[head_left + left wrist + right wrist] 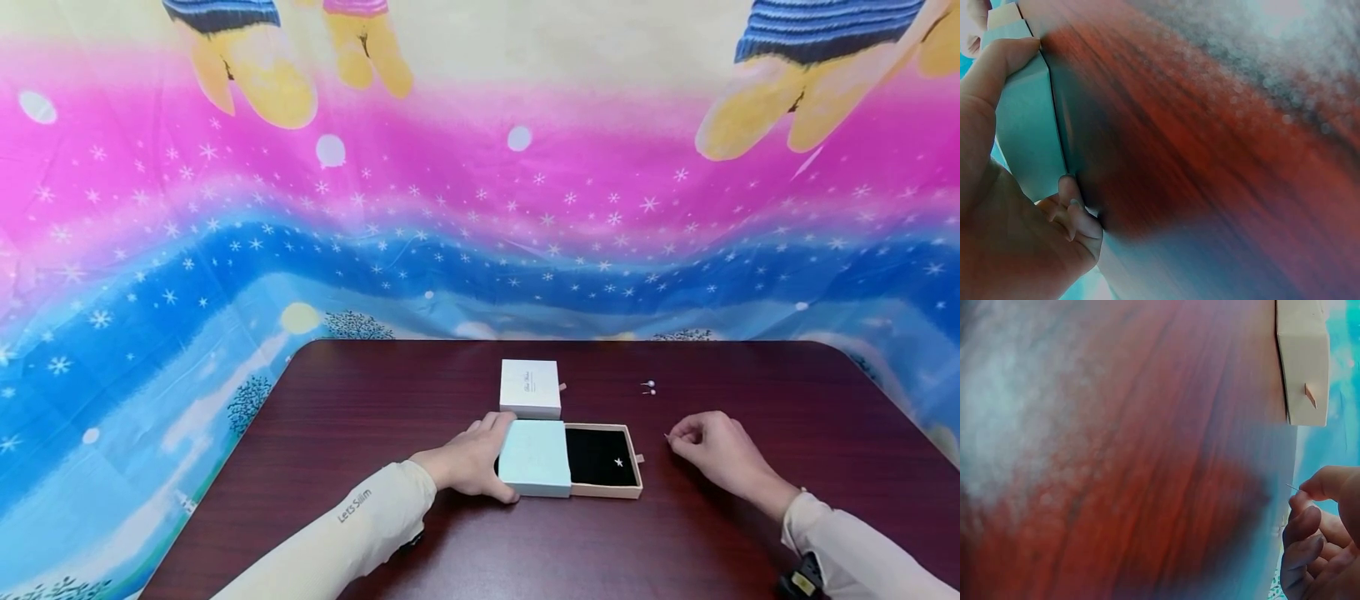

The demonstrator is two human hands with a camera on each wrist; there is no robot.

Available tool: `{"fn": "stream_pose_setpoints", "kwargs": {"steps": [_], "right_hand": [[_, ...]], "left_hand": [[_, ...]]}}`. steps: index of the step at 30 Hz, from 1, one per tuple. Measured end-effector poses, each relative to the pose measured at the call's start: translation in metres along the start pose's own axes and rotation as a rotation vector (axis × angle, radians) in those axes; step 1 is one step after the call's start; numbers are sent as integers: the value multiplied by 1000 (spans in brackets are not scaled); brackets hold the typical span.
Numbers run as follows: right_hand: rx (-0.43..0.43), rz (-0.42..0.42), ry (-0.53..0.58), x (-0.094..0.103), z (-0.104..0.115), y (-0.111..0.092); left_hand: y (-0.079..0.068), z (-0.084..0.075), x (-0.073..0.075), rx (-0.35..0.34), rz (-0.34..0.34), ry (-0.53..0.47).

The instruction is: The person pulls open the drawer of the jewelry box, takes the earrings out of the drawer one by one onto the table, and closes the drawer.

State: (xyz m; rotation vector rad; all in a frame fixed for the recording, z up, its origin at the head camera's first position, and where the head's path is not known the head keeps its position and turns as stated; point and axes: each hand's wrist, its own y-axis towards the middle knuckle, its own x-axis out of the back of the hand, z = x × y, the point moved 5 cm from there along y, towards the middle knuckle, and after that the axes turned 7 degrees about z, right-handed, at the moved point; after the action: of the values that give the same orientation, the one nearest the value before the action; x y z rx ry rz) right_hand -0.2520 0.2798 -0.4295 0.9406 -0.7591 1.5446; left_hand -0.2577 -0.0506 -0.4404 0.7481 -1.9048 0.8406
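Note:
My left hand (476, 458) grips the left end of a pale blue jewelry box sleeve (534, 454), thumb along the near side and fingers at the far side. Out of the sleeve's right end stands a drawer (606, 492) with a black lining and a small ribbon tab. A star-shaped earring (618, 462) lies on that lining. To the right of the drawer, my right hand (716, 446) pinches a tiny earring between thumb and forefinger, above the table. Only its thin metal post (1292, 486) shows; the rest is hidden by the fingertips.
Behind the blue sleeve sits a closed white box (529, 387) with lettering on its lid and a small tab. Two pearl stud earrings (650, 385) lie farther back on the right of the dark red wooden table (390, 375). A printed cloth (480, 208) hangs behind the table.

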Motion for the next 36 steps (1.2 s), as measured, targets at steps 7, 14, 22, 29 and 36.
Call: {"fn": "stream_pose_setpoints", "kwargs": {"steps": [7,14,22,29,36], "right_hand": [[-10,19,-7,-1,-1,0],[-15,33,-3,-3,-2,-1],[1,24,-4,-3,-5,-2],[8,23,-22,-2,-7,-1],[13,15,-39,-2,-6,-2]], "left_hand": [[0,0,0,-10,-18,17],[0,0,0,-15,-23,14],[-1,0,0,-16,-12,11],[-1,-1,1,-16,-9,10],[-2,-1,1,-16,-5,7]]}}
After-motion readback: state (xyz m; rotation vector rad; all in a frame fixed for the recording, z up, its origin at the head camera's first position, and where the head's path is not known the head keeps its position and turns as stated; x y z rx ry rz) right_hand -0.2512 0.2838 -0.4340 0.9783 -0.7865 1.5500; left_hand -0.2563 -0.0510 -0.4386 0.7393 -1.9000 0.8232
